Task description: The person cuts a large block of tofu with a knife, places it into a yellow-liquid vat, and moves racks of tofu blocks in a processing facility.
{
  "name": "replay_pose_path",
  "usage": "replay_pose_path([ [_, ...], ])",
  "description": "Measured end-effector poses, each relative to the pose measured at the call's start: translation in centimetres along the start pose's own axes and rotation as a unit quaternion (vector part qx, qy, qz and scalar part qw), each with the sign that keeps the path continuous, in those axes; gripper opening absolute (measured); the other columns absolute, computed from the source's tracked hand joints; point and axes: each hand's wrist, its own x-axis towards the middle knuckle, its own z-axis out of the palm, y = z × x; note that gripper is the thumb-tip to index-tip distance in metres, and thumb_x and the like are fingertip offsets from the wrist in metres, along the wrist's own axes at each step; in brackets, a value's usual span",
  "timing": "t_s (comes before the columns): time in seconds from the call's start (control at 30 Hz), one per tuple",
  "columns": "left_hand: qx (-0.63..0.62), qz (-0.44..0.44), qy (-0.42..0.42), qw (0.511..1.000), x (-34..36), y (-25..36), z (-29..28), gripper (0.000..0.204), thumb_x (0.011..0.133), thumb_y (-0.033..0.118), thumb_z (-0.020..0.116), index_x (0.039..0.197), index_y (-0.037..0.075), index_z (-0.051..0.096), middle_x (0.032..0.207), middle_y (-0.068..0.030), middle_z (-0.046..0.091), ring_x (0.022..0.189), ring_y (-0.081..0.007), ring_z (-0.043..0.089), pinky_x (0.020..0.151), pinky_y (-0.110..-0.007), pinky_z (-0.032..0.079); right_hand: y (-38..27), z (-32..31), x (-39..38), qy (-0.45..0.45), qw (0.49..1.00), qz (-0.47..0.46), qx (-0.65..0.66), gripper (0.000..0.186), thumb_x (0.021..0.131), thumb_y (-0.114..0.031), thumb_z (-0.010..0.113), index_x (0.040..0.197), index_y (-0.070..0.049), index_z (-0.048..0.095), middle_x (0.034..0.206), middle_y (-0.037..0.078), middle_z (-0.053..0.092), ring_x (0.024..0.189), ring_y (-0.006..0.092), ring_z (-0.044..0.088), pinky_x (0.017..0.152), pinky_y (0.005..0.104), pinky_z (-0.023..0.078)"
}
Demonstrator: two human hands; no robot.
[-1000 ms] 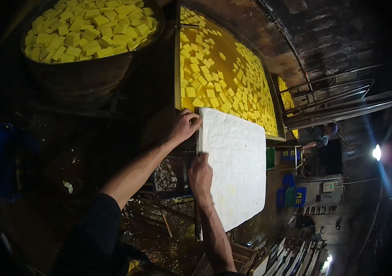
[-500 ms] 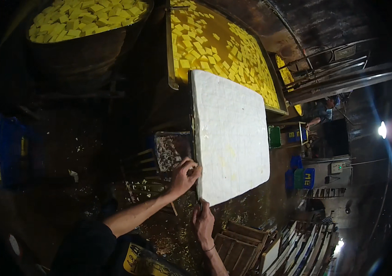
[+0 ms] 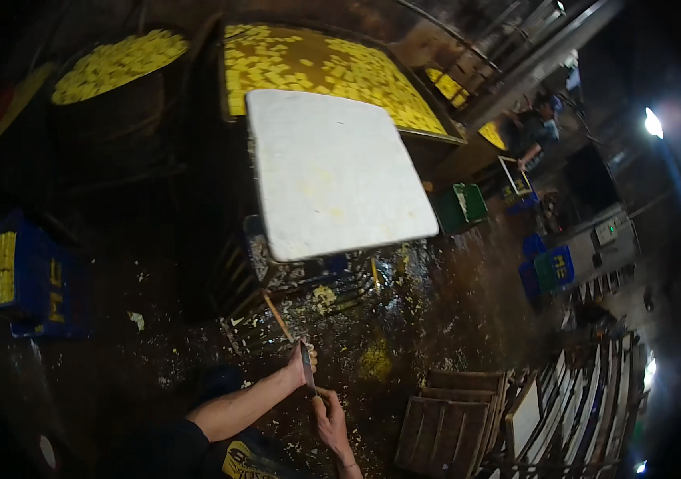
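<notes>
A knife (image 3: 307, 369) with a metal blade is in my right hand (image 3: 331, 421), whose fingers wrap round its handle. My left hand (image 3: 296, 369) is just beyond the blade, its fingers curled; the blade crosses in front of it and hides what it may hold. I cannot tell whether it touches the blade. Ahead of both hands and apart from them lies a large white slab (image 3: 336, 176), like a sheet of pressed tofu, with rounded corners and faint yellowish patches. Behind it a wide vat (image 3: 450, 137) holds yellow liquid and many yellow blocks.
A round tub (image 3: 121, 112) of yellow blocks stands far left, above a blue crate (image 3: 29, 279) with yellow blocks. Wooden boards (image 3: 444, 427) lean at lower right. A green bin (image 3: 468, 203) stands right of the slab. Scraps litter the wet floor (image 3: 388, 335). Another person (image 3: 544, 132) is at far right.
Both hands have come away from the slab's near left edge toward my body. The knife now shows clearly in my right hand. The view has shifted, and the slab appears farther away.
</notes>
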Motion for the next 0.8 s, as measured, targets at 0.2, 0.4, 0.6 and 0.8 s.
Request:
replay_pose_path([
  [0.2,0.062,0.17,0.171,0.968,8.2,4.3,14.0,0.109,0.073,0.088,0.042,0.146,0.008,0.031,0.144,-0.0226,0.039,0.136,-0.0304,0.036,0.102,-0.051,0.039,2.1,-12.2,-0.6,0.187,0.977,0.058,0.08,0.027,0.098,-0.014,0.054,0.12,0.002,0.054,0.098,0.005,0.059,0.087,0.0096,0.051,0.077,0.0249,0.043],
  [0.4,0.803,0.236,0.233,0.496,17.2,9.0,-1.4,0.097,0.077,0.029,0.076,0.152,0.011,0.017,0.157,-0.0176,0.015,0.145,-0.0417,0.008,0.114,-0.058,0.018,5.1,-19.2,4.4,0.228,0.969,0.041,0.088,0.031,0.098,-0.02,0.057,0.119,0.003,0.054,0.101,0.005,0.057,0.089,0.0105,0.05,0.08,0.0259,0.043],
  [0.6,0.986,0.154,0.048,0.049,20.2,10.4,-10.5,0.02,0.09,0.022,0.054,0.1,0.018,0.071,0.112,-0.003,0.064,0.12,-0.0251,0.049,0.111,-0.059,0.019,8.5,-22.6,11.5,0.114,0.982,0.153,-0.007,0.021,0.095,-0.017,0.059,0.108,0.0,0.055,0.076,-0.001,0.051,0.071,0.0084,0.046,0.063,0.0252,0.04],
  [0.8,0.965,0.259,-0.045,-0.014,17.8,11.9,-9.5,0.014,0.082,0.027,0.056,0.083,0.022,0.068,0.087,-0.0002,0.065,0.102,-0.0227,0.054,0.088,-0.047,0.043,11.5,-25.1,20.3,-0.018,0.97,0.191,-0.15,0.034,0.084,-0.021,0.066,0.111,-0.001,0.057,0.078,0.014,0.062,0.074,0.0236,0.059,0.071,0.0353,0.047],
])
